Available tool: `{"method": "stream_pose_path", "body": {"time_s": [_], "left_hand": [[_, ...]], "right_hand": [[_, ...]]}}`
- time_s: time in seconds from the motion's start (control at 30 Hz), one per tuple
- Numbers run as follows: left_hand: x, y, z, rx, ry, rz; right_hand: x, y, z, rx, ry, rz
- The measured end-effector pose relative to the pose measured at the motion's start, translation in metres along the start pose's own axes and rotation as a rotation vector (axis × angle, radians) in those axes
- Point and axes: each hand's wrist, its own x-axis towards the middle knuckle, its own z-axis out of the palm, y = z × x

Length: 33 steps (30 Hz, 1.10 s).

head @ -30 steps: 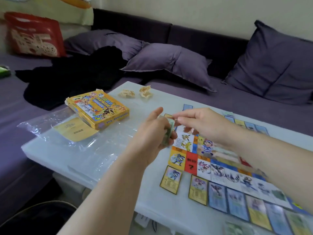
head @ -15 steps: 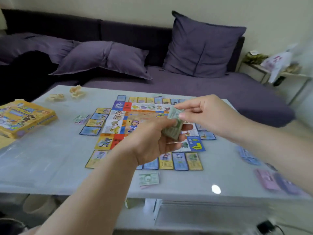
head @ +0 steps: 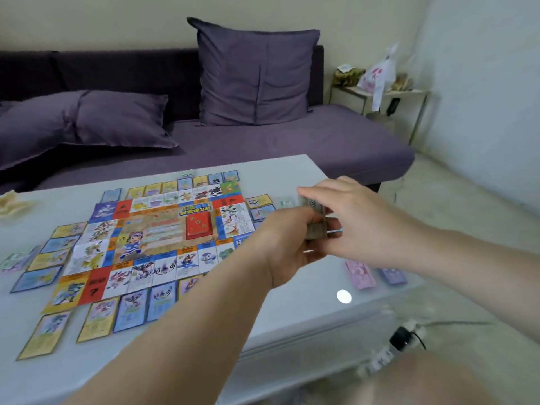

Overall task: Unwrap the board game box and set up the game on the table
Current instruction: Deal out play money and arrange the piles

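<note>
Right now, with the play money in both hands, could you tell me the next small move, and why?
Probably slide the top note off the stack of greenish paper play money with the right hand and lay it on the white table. The left hand grips it, the right pinches its top, and a pink note pile and a purple note pile lie there.

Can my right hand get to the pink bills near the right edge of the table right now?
Probably yes. The pink bills lie uncovered on the table close to the right hand, with nothing between. That hand is busy, though, pinching a note off the stack in the left hand.
</note>
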Motion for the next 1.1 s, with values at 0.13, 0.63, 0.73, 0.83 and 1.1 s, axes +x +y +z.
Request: {"method": "stream_pose_path", "body": {"time_s": [0.13,0.63,0.73,0.83,1.1], "left_hand": [[0.023,-0.002,0.029,0.025,-0.022,0.005],[0.115,-0.014,0.062,0.399,-0.081,0.084],[0.133,-0.028,0.037,0.829,0.091,0.189],[0.147,-0.041,0.016,1.281,0.138,0.321],[0.175,-0.041,0.015,1.488,-0.018,0.176]], "right_hand": [[-0.005,0.043,-0.010,0.095,-0.052,0.031],[-0.002,0.154,0.028,1.135,0.153,0.714],[-0.007,0.182,0.038,0.833,0.016,0.828],[-0.013,0.198,0.054,0.642,-0.215,0.874],[0.000,0.199,0.080,0.273,-0.312,0.727]]}}
